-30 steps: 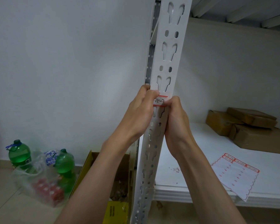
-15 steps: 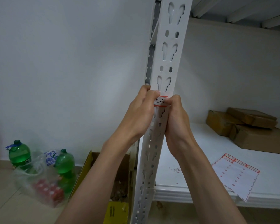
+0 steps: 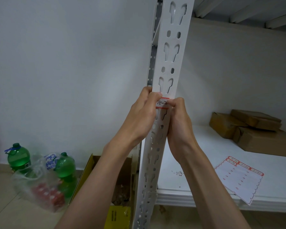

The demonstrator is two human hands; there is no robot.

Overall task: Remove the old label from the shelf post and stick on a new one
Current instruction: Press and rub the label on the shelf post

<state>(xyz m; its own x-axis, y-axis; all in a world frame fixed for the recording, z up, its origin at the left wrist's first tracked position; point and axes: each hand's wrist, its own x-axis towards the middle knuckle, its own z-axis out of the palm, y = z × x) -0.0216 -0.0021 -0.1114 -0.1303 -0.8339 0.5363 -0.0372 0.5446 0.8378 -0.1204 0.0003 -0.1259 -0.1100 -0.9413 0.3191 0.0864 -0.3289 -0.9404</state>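
Observation:
A white slotted shelf post (image 3: 172,63) runs upright through the middle of the view. At hand height it carries a small white label (image 3: 162,103) with red bands and handwritten marks. My left hand (image 3: 142,116) grips the post from the left, its thumb tip lying at the label's upper left corner. My right hand (image 3: 180,123) is curled against the post's right edge. Its thumb and forefinger pinch the label's right end and hide that end. A label sheet (image 3: 238,177) with several red-edged labels lies on the white shelf board (image 3: 196,182) at the right.
Brown wrapped parcels (image 3: 254,129) are stacked at the back right of the shelf. On the floor at the left stand two green bottles (image 3: 18,157) and a clear plastic bag (image 3: 40,187). An open yellow carton (image 3: 120,187) sits by the post's foot. A white wall is behind.
My right hand has edged slightly upward against the label's right end. The left hand and the post are as before.

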